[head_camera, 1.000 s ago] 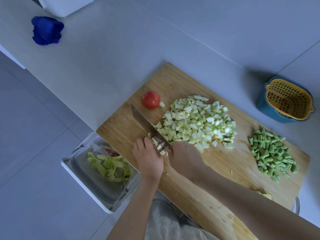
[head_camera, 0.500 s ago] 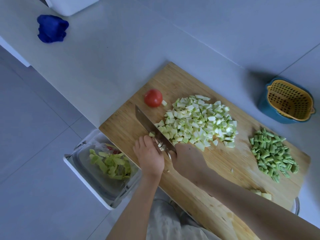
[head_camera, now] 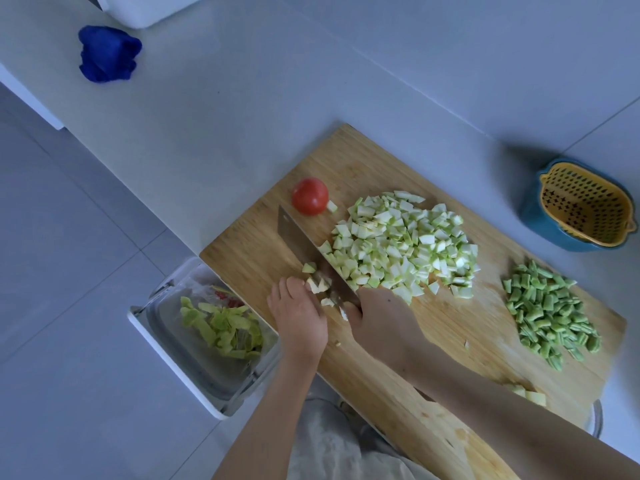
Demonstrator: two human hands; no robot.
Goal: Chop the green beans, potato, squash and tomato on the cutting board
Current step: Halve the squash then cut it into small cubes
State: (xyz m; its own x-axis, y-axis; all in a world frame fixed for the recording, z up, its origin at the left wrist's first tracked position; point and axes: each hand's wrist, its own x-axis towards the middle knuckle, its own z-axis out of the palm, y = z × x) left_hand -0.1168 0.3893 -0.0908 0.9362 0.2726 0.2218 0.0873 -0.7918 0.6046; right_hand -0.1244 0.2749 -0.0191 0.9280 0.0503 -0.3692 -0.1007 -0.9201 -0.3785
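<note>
Squash (head_camera: 398,244) is nearly all diced mid cutting board (head_camera: 346,161), green beans (head_camera: 550,317) done at right end, tomato (head_camera: 310,195) uncut, potato unseen; left hand (head_camera: 299,317) fingers (head_camera: 289,289) pinch last chunk (head_camera: 318,284), right hand (head_camera: 381,320) grips knife (head_camera: 301,233).

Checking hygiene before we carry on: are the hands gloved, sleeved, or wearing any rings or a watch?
No gloves on the left hand or right hand; no ring, watch or bracelet shows. The left forearm and right forearm are unsleeved to the frame edge.
</note>
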